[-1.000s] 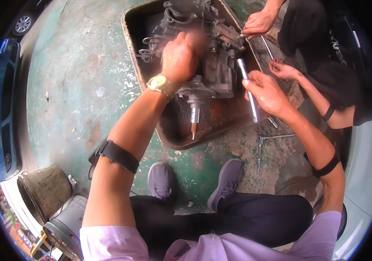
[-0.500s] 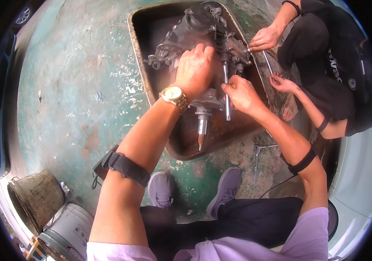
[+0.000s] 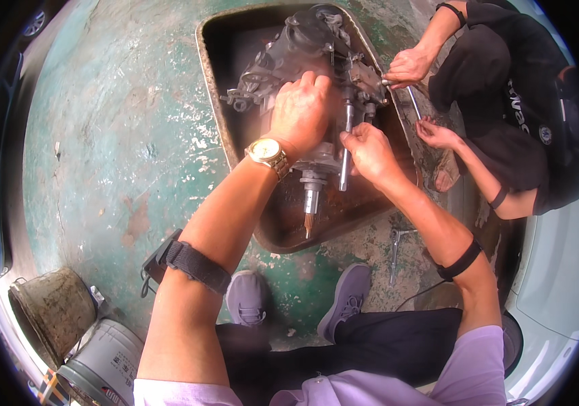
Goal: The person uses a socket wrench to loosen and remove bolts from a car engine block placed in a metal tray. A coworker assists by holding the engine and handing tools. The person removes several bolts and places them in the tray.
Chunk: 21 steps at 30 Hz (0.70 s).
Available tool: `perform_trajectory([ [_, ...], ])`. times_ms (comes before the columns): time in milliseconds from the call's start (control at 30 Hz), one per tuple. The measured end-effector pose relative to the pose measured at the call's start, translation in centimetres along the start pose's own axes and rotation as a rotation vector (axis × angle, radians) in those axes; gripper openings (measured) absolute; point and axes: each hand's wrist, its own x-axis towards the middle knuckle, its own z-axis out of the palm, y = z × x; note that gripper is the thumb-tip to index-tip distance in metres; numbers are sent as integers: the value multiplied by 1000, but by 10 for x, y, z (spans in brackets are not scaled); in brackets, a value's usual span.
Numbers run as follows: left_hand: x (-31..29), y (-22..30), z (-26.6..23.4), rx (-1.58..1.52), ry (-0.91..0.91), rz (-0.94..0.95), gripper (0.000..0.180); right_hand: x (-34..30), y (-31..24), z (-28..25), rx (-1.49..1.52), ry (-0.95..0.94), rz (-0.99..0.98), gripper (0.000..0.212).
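Note:
A dirty metal gearbox (image 3: 301, 35) lies in a shallow brown tray, its splined shaft (image 3: 310, 200) pointing toward me. My left hand (image 3: 300, 114), with a gold watch at the wrist, bears on the gearbox's middle with curled fingers; whatever they grip is hidden beneath. Between thumb and fingers of my right hand (image 3: 369, 153) is a long steel socket wrench bar (image 3: 344, 170). Its far end meets the gearbox's right side, and its near end hangs free over the tray.
The tray's rim (image 3: 213, 111) surrounds the gearbox. At right a crouching person's hands (image 3: 408, 68) hold a metal rod (image 3: 415, 103) against the gearbox's side. A ratchet wrench (image 3: 394, 254) lies on the floor near my right forearm. Two buckets (image 3: 56, 312) stand lower left; a pale car panel (image 3: 560, 271) is right.
The near end of the bar has swung a little to the left, with my right hand following. My left hand stays on the gearbox. The whole view has shifted slightly.

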Motion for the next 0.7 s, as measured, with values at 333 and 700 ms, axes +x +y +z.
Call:
perform_trajectory([
  [333, -1, 0, -2, 23, -1, 8, 32, 2, -10, -3, 36, -47, 98, 30],
  [700, 0, 4, -5, 61, -9, 2, 26, 8, -5, -3, 139, -79, 131, 26],
])
